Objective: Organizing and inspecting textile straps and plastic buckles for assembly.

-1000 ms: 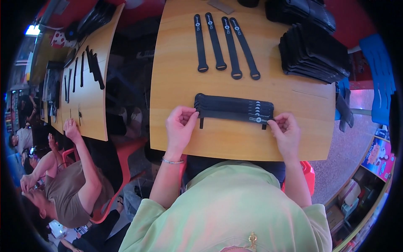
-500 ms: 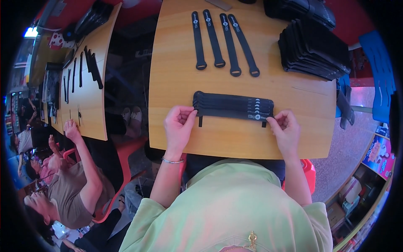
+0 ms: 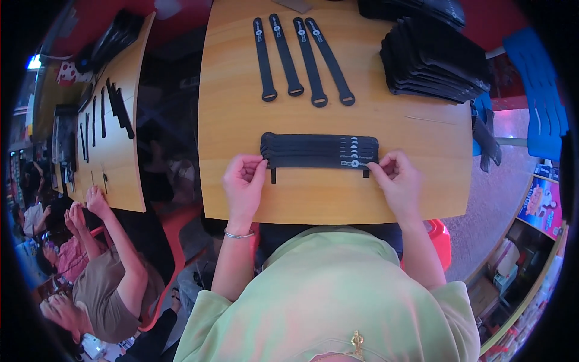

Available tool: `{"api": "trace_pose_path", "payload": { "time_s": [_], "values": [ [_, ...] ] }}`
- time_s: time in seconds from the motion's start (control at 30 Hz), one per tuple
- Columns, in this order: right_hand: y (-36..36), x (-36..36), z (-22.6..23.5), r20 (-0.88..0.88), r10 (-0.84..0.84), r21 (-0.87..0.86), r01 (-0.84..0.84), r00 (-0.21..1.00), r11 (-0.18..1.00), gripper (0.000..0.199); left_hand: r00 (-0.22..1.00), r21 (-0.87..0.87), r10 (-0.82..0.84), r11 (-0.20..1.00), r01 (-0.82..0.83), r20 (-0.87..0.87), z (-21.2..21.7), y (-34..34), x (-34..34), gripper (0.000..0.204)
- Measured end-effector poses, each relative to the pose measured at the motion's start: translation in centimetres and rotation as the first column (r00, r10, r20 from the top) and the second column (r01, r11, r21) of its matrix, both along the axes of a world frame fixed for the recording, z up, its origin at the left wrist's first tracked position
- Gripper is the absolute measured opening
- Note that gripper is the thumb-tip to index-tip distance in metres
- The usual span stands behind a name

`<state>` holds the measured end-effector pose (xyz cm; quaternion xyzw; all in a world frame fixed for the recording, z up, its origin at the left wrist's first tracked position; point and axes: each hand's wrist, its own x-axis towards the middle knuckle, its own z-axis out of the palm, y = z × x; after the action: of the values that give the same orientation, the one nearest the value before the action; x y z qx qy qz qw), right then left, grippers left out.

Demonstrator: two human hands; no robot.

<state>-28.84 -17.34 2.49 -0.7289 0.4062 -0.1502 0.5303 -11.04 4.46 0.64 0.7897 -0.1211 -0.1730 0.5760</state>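
A row of several black hook-and-loop straps (image 3: 307, 151) lies crosswise on the table before me, overlapping like steps, with pale printed marks near the right end. My left hand (image 3: 246, 178) pinches the left end of the nearest strap between thumb and fingertips. At the opposite end, my right hand (image 3: 393, 175) pinches that same strap's right corner. Two short dark tabs stick out from under the row toward me, a left tab (image 3: 273, 176) and a right tab (image 3: 366, 173). Beyond the row, several single straps (image 3: 310, 66) lie lengthwise, their slotted round ends toward me.
A tall pile of black straps (image 3: 431, 60) stands at the table's (image 3: 241, 120) far right, with another dark bundle (image 3: 416, 9) behind it. Blue stools (image 3: 537, 90) stand to the right. On the left, a co-worker (image 3: 108, 271) sits at another table (image 3: 123, 169) bearing more straps.
The view has shifted, so the table sits further left in it. The strap row lies more level now, its right end slightly raised toward the far side. Both hands keep their pinch.
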Motion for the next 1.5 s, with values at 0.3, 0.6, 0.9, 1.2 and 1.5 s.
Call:
{"api": "trace_pose_path", "payload": {
  "time_s": [0.3, 0.6, 0.9, 1.2, 1.5],
  "values": [
    [-0.1, 0.1, -0.6, 0.014, -0.004, -0.028, 0.004, 1.0, 1.0, 0.021, 1.0, 0.006, -0.007, 1.0, 0.007, 0.026, -0.4, 0.0, 0.0, 0.008],
    [-0.1, 0.4, -0.4, -0.028, 0.002, -0.098, -0.004, 1.0, 0.995, 0.023, 0.999, 0.009, -0.002, 1.0, 0.001, 0.051, -0.5, 0.0, -0.1, 0.009],
    [0.2, 0.6, -0.6, -0.024, -0.006, -0.118, 0.003, 1.0, 0.993, 0.021, 0.982, 0.04, 0.03, 0.998, -0.038, 0.189, -0.6, -0.5, -0.6, 0.009],
    [0.5, 0.8, -0.2, -0.05, 0.032, -0.265, -0.044, 0.998, 0.963, 0.017, 0.941, 0.124, -0.012, 0.992, -0.032, 0.339, 0.4, -1.0, -0.9, 0.009],
    [1.0, -0.6, 0.4, 0.006, 0.27, -0.596, -0.213, 0.963, 0.774, 0.024, 0.56, 0.425, -0.472, 0.877, 0.222, 0.681, 2.1, -0.4, -2.3, 0.033]
  ]
}}
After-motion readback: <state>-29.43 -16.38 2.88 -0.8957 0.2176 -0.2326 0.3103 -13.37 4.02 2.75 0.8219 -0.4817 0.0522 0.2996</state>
